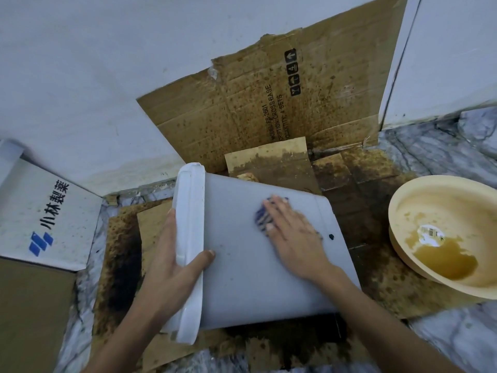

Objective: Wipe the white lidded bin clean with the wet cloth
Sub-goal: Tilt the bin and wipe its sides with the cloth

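Observation:
The white lidded bin point(242, 270) lies tipped on its side on stained cardboard, its lid point(189, 238) facing left. My left hand point(172, 270) grips the lid's rim, thumb on the bin's upper side and fingers behind the lid. My right hand point(290, 232) presses flat on the bin's side, with a blue-and-white checked cloth point(262, 219) under its fingers. Most of the cloth is hidden by the hand. A small dark spot point(331, 236) marks the bin near its base.
A yellow basin point(403, 211) holding brown water sits at the right. Stained cardboard point(242, 125) leans on the wall behind and covers the floor. A white printed box point(45, 216) stands at the left, with a brown carton point(29, 313) below it. The marble floor point(457, 152) shows at the right.

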A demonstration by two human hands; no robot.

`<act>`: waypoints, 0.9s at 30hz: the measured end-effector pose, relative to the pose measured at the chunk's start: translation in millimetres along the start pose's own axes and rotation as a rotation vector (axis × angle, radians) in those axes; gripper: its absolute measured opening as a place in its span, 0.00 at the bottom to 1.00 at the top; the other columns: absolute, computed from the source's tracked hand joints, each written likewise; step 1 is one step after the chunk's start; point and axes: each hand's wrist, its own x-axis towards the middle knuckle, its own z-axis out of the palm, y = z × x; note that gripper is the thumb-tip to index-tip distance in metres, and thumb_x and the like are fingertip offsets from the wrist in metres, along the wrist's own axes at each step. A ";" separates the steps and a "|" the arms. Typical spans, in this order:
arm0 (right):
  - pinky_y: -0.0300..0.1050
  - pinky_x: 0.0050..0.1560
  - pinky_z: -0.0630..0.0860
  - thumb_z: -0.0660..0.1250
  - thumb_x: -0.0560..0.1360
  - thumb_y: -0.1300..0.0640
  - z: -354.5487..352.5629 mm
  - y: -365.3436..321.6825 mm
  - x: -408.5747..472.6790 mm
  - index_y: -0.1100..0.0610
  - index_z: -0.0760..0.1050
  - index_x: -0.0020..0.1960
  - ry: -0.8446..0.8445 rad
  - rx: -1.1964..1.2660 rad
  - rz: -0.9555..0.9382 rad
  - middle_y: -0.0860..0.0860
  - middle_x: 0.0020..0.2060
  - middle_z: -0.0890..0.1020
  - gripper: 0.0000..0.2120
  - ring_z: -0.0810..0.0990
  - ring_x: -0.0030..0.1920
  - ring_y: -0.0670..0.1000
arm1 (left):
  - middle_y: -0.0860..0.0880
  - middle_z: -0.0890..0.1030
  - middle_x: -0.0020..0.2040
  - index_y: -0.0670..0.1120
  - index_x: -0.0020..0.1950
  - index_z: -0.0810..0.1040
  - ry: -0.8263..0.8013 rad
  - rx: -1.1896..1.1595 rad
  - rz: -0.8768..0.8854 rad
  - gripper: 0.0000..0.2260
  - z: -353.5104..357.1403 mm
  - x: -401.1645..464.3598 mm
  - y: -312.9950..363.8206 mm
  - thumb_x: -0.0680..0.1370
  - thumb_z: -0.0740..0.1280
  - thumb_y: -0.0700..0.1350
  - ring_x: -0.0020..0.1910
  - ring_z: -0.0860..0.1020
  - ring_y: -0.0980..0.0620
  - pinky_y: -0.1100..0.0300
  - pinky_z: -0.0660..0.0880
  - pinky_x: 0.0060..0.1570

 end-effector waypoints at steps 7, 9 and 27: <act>0.52 0.78 0.47 0.45 0.84 0.47 -19.3 72.8 63.7 0.48 0.55 0.79 -0.022 0.124 0.282 0.46 0.79 0.57 0.24 0.51 0.79 0.47 | 0.68 0.70 0.71 0.71 0.77 0.56 0.031 0.002 0.052 0.38 7.8 -0.3 8.4 0.75 0.74 0.55 0.66 0.73 0.55 0.51 0.75 0.63; 0.52 0.78 0.46 0.45 0.84 0.47 -17.3 52.4 70.6 0.48 0.55 0.79 -0.024 0.125 0.206 0.45 0.79 0.57 0.24 0.50 0.79 0.46 | 0.83 0.66 0.57 0.76 0.70 0.57 0.074 0.009 0.050 0.35 13.1 0.3 13.5 0.78 0.74 0.47 0.57 0.72 0.65 0.65 0.69 0.52; 0.51 0.77 0.41 0.43 0.84 0.45 -15.2 72.3 62.8 0.48 0.50 0.80 -0.061 0.133 0.268 0.46 0.80 0.51 0.25 0.45 0.80 0.48 | 0.77 0.73 0.59 0.76 0.71 0.62 0.070 0.021 0.004 0.36 15.8 5.4 17.2 0.75 0.77 0.48 0.57 0.75 0.62 0.62 0.70 0.50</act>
